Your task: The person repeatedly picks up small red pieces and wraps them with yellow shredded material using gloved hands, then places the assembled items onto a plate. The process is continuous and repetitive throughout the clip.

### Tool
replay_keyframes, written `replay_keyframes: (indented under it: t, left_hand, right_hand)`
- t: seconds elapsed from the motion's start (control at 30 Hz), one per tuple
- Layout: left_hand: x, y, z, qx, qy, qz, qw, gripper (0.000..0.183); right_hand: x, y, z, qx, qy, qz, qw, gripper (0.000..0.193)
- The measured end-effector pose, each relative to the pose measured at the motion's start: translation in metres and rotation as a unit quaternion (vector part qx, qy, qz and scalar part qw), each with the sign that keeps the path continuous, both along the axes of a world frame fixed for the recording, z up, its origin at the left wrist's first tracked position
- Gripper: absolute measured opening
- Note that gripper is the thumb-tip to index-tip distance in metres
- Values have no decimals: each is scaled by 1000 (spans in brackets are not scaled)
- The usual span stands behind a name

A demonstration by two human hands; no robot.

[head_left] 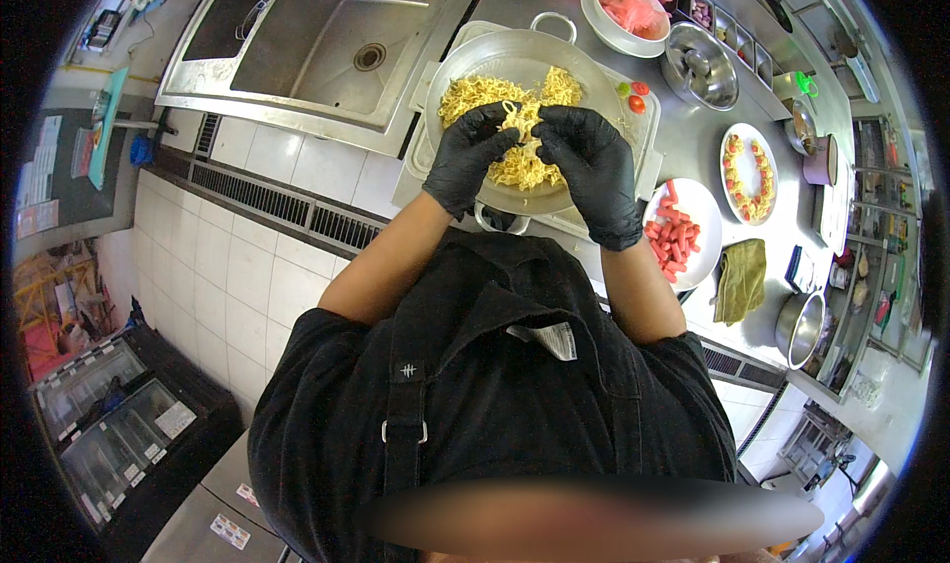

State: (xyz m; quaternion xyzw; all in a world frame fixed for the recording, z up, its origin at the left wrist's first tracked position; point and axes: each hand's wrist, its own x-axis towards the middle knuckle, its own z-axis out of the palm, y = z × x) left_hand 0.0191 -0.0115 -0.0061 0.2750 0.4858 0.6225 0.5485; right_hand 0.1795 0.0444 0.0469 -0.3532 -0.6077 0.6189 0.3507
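Observation:
Both my hands wear black gloves and work above a wide steel pan (515, 53) filled with yellow noodles (465, 93). My left hand (467, 157) and my right hand (592, 162) meet over the middle of the pan, each pinching a small clump of noodles between fingers and thumb. The pan has loop handles at its far and near rims and rests on a white tray (645, 157).
A steel sink (327, 39) lies to the left. On the steel counter to the right are a plate of red sausage pieces (683, 236), a plate of noodles with red bits (749, 172), a steel bowl (700, 65), a bowl of pink food (630, 11), a green cloth (742, 278), a small steel pot (800, 326).

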Motion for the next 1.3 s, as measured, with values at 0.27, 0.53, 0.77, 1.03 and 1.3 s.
replay_keyframes:
  t: [0.27, 0.53, 0.77, 1.03, 1.3]
  left_hand:
    - [-3, -1, -3, -22, -5, -43, 999, 36]
    - [-2, -1, -14, -17, 25, -66, 997, 34]
    - [0, 2, -12, 50, 89, -56, 993, 45]
    - [-8, 2, -3, 18, 120, -64, 990, 42]
    - [-12, 0, 7, -1, 32, -97, 995, 41]
  right_hand:
    - [-16, 14, -23, 78, -40, -24, 996, 19]
    - [-22, 12, -24, 202, -106, -83, 970, 16]
    - [-19, 11, -31, 286, -164, -72, 941, 13]
    - [0, 25, -32, 273, -134, 70, 950, 19]
    - [10, 22, -14, 247, -151, 134, 948, 32]
